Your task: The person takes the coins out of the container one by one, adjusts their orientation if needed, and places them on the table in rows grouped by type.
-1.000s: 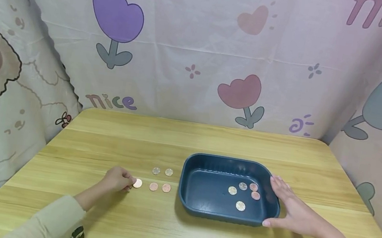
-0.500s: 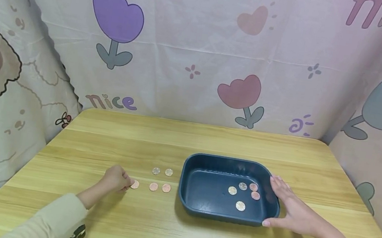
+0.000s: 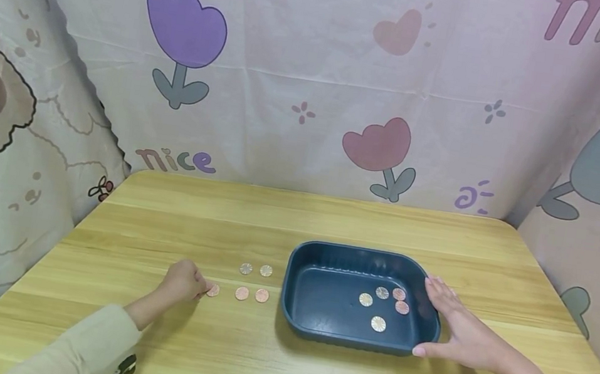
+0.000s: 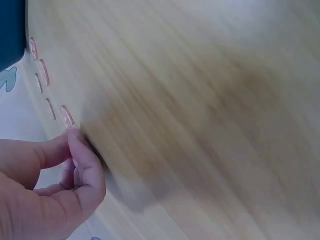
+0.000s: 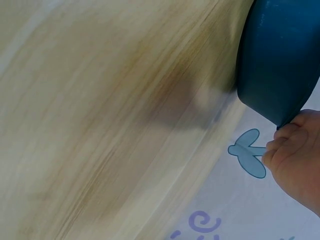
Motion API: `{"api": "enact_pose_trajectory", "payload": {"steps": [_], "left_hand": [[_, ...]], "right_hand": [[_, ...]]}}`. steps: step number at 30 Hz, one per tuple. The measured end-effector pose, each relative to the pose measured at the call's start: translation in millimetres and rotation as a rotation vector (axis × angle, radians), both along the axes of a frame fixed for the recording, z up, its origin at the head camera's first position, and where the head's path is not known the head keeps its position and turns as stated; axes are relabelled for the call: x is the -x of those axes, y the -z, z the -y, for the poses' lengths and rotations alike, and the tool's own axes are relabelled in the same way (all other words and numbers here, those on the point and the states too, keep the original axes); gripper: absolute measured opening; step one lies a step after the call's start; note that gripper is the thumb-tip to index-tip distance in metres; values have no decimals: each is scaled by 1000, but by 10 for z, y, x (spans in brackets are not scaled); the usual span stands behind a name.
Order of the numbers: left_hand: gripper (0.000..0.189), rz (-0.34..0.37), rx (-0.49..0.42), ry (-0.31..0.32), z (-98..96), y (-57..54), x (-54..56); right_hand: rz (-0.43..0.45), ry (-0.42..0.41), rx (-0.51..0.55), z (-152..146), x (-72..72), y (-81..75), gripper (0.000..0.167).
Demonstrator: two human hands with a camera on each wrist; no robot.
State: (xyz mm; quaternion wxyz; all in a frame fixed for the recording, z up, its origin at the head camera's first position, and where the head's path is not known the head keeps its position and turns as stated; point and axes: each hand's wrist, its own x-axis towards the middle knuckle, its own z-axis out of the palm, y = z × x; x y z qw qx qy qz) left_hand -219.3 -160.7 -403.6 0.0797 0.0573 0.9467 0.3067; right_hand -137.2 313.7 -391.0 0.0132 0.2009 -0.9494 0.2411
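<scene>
On the left side of the table, my left hand [image 3: 184, 281] pinches the edge of a copper-coloured coin [image 3: 213, 290] between thumb and forefinger. That coin lies on or just at the tabletop; the left wrist view shows the fingertips meeting at its rim. To its right are two more copper coins [image 3: 251, 294], with two pale silvery coins [image 3: 256, 270] behind them. A dark blue rectangular tray [image 3: 315, 334] stands right of these, with several coins [image 3: 378, 324] inside. My right hand [image 3: 464, 338] holds the tray's right end, fingers at the rim and thumb at the near corner.
The wooden table [image 3: 205, 212] has bare wood in front of the tray and behind the coins. A patterned cloth [image 3: 273, 133] hangs along the table's back and both sides. A dark object [image 3: 122, 369] sits under the left sleeve.
The coin at my left fingertips has gone from a bright, glinting angle to lying flat, slightly further left. My right hand and the tray have stayed in place.
</scene>
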Motion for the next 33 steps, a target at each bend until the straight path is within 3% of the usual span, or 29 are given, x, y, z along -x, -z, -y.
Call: {"api": "enact_pose_trajectory", "payload": {"steps": [6, 10, 14, 23, 33], "left_hand": [[14, -122, -15, -22, -37, -52, -13], [14, -198, -114, -71, -152, -94, -8], [14, -252, -231, -66, -335, -150, -15], [6, -356, -403, 35, -869, -291, -141], [8, -339, -474, 208, -1400, -365, -249]], "right_hand": [[10, 3, 7, 9, -1, -12, 113], [21, 14, 7, 22, -6, -20, 113], [24, 18, 8, 25, -14, -17, 113], [32, 21, 22, 16, -11, -13, 113], [13, 9, 12, 11, -12, 0, 113]]}}
